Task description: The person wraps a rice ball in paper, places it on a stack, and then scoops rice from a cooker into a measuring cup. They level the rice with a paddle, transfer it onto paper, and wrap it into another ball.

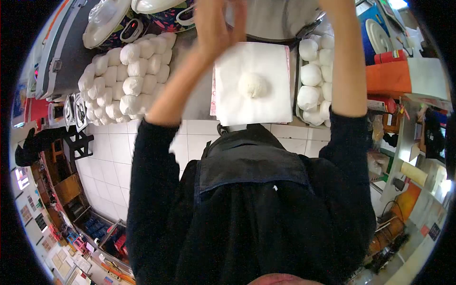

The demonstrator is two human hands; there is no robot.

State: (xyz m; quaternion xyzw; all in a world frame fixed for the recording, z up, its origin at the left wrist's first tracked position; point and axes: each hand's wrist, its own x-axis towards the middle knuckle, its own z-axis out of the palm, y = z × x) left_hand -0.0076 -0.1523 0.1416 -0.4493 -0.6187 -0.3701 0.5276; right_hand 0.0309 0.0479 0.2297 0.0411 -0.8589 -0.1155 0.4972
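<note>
One pale mound [253,85], lying on the top white sheet [237,111] of a stack on the worktop [198,102]: we judge it light, soft and crumbly, best cupped from beneath or lifted by the limp sheet's corners. Two hands: our left hand [221,29], blurred, and our right hand [333,4], cropped, both near the metal pot [270,21]; whether clenched or grasping, we cannot tell.

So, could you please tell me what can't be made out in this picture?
All in the head view:
- Left hand: motion-blurred, fingers partly beyond the top edge.
- Right hand: almost wholly cut off there.
- Metal vessel: far side cut off there.
- Wall papers: too small to read.
</note>
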